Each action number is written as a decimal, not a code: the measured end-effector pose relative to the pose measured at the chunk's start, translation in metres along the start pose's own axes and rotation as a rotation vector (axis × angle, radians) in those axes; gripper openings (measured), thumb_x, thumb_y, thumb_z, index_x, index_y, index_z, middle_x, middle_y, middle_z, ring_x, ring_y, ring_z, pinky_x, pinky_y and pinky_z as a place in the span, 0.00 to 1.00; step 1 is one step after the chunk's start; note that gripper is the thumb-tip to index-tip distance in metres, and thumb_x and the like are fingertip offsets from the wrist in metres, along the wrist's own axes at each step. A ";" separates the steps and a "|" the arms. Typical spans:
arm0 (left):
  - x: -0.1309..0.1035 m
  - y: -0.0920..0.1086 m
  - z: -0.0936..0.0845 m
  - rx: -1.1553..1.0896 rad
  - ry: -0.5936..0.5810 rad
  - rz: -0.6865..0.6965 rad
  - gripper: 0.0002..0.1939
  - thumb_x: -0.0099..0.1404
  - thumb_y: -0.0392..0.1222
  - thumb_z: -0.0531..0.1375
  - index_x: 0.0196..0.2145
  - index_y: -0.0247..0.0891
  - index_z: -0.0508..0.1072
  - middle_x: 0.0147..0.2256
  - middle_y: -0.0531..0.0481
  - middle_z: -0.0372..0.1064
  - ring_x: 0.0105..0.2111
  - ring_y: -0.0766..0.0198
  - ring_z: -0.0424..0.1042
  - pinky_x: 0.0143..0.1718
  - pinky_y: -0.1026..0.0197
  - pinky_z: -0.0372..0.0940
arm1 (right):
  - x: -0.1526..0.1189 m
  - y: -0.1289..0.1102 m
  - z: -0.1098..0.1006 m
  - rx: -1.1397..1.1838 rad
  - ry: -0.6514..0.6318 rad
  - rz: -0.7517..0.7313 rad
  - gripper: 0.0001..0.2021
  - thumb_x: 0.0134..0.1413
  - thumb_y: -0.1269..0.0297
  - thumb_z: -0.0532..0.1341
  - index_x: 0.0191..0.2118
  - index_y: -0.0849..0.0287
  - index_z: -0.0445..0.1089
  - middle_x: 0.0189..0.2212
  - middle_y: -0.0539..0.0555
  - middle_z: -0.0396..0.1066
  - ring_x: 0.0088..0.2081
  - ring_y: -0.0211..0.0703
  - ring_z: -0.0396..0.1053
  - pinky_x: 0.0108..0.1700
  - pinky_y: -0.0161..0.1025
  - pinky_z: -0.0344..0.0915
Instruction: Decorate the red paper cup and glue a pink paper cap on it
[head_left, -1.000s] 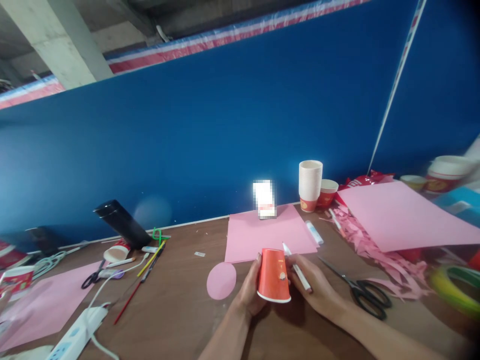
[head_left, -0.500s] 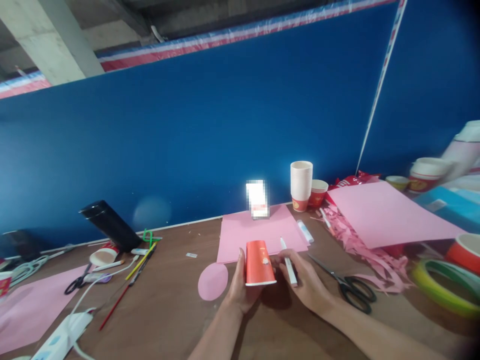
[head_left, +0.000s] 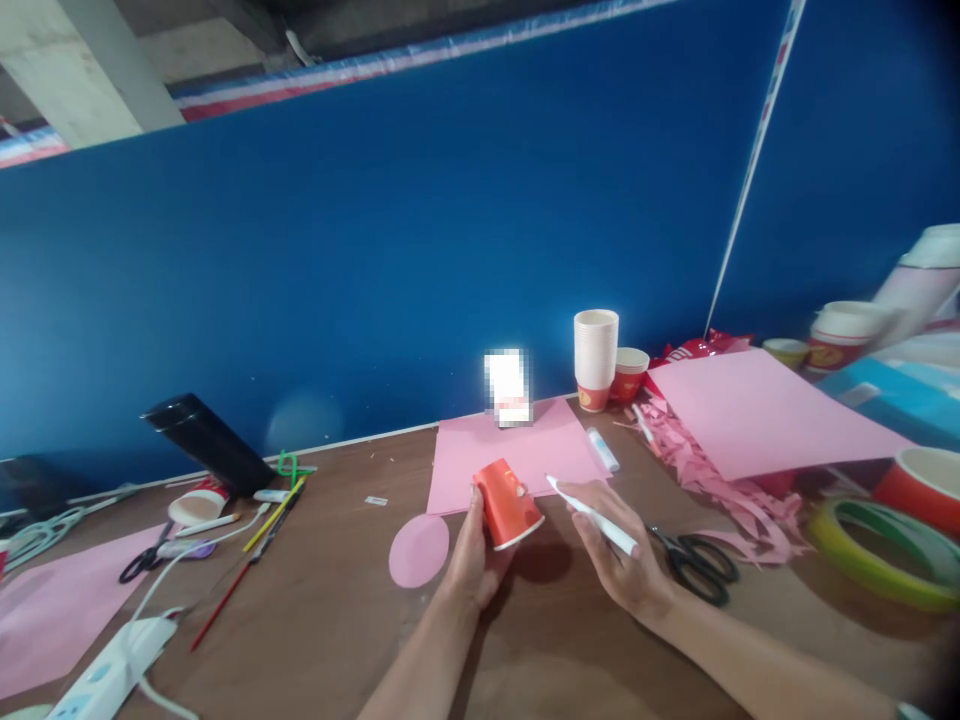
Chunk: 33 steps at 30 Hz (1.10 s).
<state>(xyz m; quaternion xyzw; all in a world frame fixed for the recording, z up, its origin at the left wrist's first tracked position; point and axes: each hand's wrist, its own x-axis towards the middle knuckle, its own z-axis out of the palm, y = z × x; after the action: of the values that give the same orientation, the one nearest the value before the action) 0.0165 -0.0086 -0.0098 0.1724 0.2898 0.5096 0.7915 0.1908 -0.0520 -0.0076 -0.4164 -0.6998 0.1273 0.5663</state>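
My left hand (head_left: 474, 560) is closed around a red paper cup (head_left: 507, 505), which is tilted with its white rim downward to the right. To the right of the cup, my right hand (head_left: 626, 555) grips a white marker (head_left: 596, 515) whose tip points up and left, apart from the cup. A pink paper oval (head_left: 418, 551) lies on the table left of my left hand. Under and beyond the cup are pink paper sheets (head_left: 457, 460). Black scissors (head_left: 697, 565) lie just right of my right hand, partly hidden by it.
Stacked paper cups (head_left: 596, 355) stand by the blue partition (head_left: 375, 250). A glue stick (head_left: 603, 450) lies near the sheets. On the right are pink paper strips (head_left: 735, 490) and green-yellow tape (head_left: 832, 555). A black bottle (head_left: 210, 445) and a power strip (head_left: 112, 670) are at left.
The cup has tilted in my left hand, its rim turning to the right. My right hand has drawn away to the right, and the marker now slants with its tip toward the cup.
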 end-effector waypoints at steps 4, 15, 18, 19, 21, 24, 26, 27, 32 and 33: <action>0.001 -0.003 -0.001 0.049 0.021 0.048 0.20 0.61 0.51 0.58 0.43 0.31 0.72 0.44 0.40 0.73 0.45 0.59 0.72 0.53 0.58 0.62 | -0.003 -0.015 -0.002 -0.014 -0.037 -0.128 0.16 0.58 0.74 0.52 0.51 0.57 0.65 0.41 0.57 0.71 0.41 0.46 0.69 0.44 0.43 0.65; 0.000 -0.011 -0.002 0.204 -0.081 0.139 0.21 0.59 0.53 0.60 0.45 0.36 0.71 0.44 0.41 0.72 0.48 0.53 0.69 0.55 0.51 0.58 | -0.001 -0.011 0.002 -0.038 -0.027 -0.164 0.12 0.55 0.74 0.54 0.45 0.56 0.65 0.34 0.55 0.72 0.36 0.44 0.70 0.40 0.41 0.68; 0.000 -0.011 -0.001 0.203 -0.063 0.132 0.23 0.59 0.54 0.60 0.46 0.34 0.70 0.44 0.41 0.72 0.49 0.52 0.69 0.55 0.50 0.57 | 0.000 -0.010 0.001 -0.038 -0.038 -0.152 0.12 0.56 0.73 0.54 0.45 0.56 0.65 0.35 0.55 0.72 0.36 0.44 0.71 0.40 0.40 0.68; 0.000 -0.011 -0.001 0.206 -0.062 0.122 0.23 0.59 0.54 0.59 0.46 0.34 0.71 0.44 0.40 0.72 0.50 0.52 0.68 0.55 0.50 0.57 | 0.000 -0.011 0.001 -0.037 -0.049 -0.149 0.12 0.56 0.73 0.54 0.45 0.56 0.65 0.35 0.55 0.72 0.36 0.43 0.71 0.41 0.40 0.68; 0.000 -0.011 0.001 0.220 -0.060 0.104 0.22 0.60 0.54 0.58 0.44 0.33 0.71 0.45 0.40 0.72 0.50 0.52 0.68 0.55 0.51 0.58 | 0.000 -0.013 0.001 -0.042 -0.056 -0.148 0.11 0.56 0.73 0.54 0.45 0.56 0.64 0.34 0.55 0.72 0.36 0.43 0.71 0.40 0.40 0.68; -0.002 -0.010 0.002 0.255 -0.044 0.097 0.20 0.61 0.54 0.57 0.41 0.35 0.72 0.45 0.41 0.73 0.50 0.52 0.68 0.54 0.52 0.59 | 0.001 -0.015 0.001 -0.059 -0.041 -0.150 0.10 0.56 0.72 0.54 0.44 0.56 0.64 0.32 0.54 0.72 0.34 0.43 0.70 0.39 0.41 0.69; -0.003 -0.010 0.003 0.270 -0.039 0.095 0.19 0.61 0.54 0.57 0.40 0.37 0.72 0.45 0.42 0.73 0.49 0.52 0.68 0.53 0.53 0.60 | 0.001 -0.015 0.001 -0.068 -0.043 -0.149 0.10 0.56 0.72 0.54 0.43 0.57 0.64 0.32 0.54 0.72 0.34 0.44 0.70 0.38 0.41 0.68; -0.003 -0.010 0.002 0.275 -0.039 0.093 0.19 0.61 0.54 0.57 0.41 0.37 0.72 0.45 0.42 0.73 0.50 0.51 0.68 0.53 0.53 0.61 | 0.001 -0.015 0.001 -0.069 -0.045 -0.149 0.10 0.56 0.72 0.53 0.43 0.57 0.65 0.32 0.55 0.72 0.34 0.44 0.70 0.38 0.41 0.68; -0.003 -0.012 0.000 0.278 -0.073 0.111 0.20 0.61 0.54 0.57 0.46 0.40 0.70 0.49 0.43 0.71 0.53 0.50 0.66 0.52 0.53 0.61 | 0.002 -0.015 0.000 -0.077 -0.058 -0.126 0.09 0.57 0.70 0.53 0.43 0.57 0.66 0.33 0.55 0.72 0.35 0.44 0.70 0.39 0.42 0.68; -0.003 -0.012 -0.001 0.281 -0.096 0.118 0.19 0.62 0.53 0.57 0.46 0.40 0.70 0.49 0.43 0.71 0.53 0.50 0.65 0.52 0.53 0.61 | 0.002 -0.015 0.000 -0.078 -0.065 -0.121 0.09 0.57 0.71 0.53 0.43 0.57 0.66 0.33 0.55 0.72 0.35 0.44 0.70 0.39 0.42 0.68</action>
<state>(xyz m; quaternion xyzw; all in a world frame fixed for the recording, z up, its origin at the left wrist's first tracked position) 0.0238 -0.0161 -0.0164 0.3224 0.3094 0.5008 0.7413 0.1845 -0.0595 0.0033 -0.3905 -0.7462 0.0790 0.5334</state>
